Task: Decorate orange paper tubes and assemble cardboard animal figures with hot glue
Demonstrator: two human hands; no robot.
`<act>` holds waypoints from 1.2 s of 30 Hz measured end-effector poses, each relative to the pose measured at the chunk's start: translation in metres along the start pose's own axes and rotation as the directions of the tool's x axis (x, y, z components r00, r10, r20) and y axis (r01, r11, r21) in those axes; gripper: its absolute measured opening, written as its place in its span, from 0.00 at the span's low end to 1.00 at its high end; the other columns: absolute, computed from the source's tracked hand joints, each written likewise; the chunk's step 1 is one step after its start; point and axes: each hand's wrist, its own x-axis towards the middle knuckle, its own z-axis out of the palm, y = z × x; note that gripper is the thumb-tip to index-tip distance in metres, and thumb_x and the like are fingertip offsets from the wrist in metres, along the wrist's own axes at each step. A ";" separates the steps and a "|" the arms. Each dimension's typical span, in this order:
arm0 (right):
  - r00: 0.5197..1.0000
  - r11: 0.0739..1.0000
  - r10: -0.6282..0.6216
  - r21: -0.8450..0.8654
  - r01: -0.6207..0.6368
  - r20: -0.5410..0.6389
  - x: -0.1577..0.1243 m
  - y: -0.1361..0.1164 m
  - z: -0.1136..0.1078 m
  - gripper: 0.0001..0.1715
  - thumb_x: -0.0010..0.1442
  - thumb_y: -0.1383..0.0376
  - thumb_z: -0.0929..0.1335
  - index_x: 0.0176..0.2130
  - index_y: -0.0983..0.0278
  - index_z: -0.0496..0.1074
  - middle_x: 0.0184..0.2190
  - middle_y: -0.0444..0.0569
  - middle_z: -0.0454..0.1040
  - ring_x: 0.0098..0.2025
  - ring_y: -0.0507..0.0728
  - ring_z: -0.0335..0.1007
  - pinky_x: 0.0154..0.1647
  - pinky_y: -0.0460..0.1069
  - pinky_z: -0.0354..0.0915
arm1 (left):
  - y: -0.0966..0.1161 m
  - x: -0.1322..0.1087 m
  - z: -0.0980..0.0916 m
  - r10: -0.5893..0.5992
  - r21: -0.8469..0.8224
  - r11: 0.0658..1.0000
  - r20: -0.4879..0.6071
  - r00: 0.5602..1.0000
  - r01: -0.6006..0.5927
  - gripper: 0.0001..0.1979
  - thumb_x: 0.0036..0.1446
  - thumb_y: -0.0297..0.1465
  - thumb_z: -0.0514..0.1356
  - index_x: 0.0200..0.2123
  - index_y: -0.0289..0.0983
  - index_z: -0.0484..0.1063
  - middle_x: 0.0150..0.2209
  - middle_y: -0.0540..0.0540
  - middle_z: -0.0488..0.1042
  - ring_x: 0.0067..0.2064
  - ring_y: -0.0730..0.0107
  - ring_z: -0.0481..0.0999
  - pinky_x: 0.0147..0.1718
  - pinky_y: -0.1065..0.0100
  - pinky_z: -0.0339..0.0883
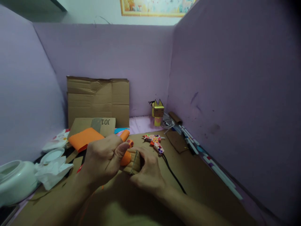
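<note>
Near the front middle, my right hand (pixel 151 172) curls round a small folded cardboard piece (pixel 135 161) with a ragged cut edge. An orange patch (pixel 125 158) shows against its left side. My left hand (pixel 104 157) is closed beside it, thumb pointing to the right, gripping an orange piece (pixel 131 143) at the thumb tip; the fingers hide most of it. Beyond that hand lies a rolled orange strip (pixel 125 135). A folded orange sheet (pixel 86 138) rests behind my left hand. To the right lies a flower-patterned glue gun (pixel 155 142) with a black cord.
Cardboard sheets (pixel 98 100) lean at the back wall. A yellow and brown cardboard animal figure (pixel 158 113) stands in the far corner. White markers (pixel 221 175) line the right wall. A white container (pixel 16 182) and crumpled tissue (pixel 53 172) sit at left.
</note>
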 end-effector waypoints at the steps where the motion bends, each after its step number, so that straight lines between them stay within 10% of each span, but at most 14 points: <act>1: 1.000 1.000 0.002 0.006 -0.002 0.005 0.000 0.001 0.000 0.24 0.40 0.68 0.71 0.41 0.59 0.73 0.38 0.47 0.78 0.38 0.58 0.73 0.42 0.51 0.68 | 0.000 0.000 0.001 -0.002 0.004 1.000 -0.005 1.000 0.002 0.22 0.65 0.38 0.46 0.19 0.37 0.61 0.18 0.53 0.59 0.19 0.75 0.60 0.21 0.70 0.51; 36: 1.000 0.997 0.015 0.072 -0.015 -0.010 -0.003 0.006 0.004 0.24 0.39 0.68 0.71 0.41 0.61 0.74 0.35 0.46 0.77 0.34 0.56 0.73 0.37 0.48 0.68 | 0.003 0.005 0.003 -0.036 0.028 0.999 -0.008 0.999 0.036 0.24 0.65 0.38 0.47 0.17 0.37 0.58 0.16 0.54 0.58 0.17 0.77 0.59 0.18 0.72 0.50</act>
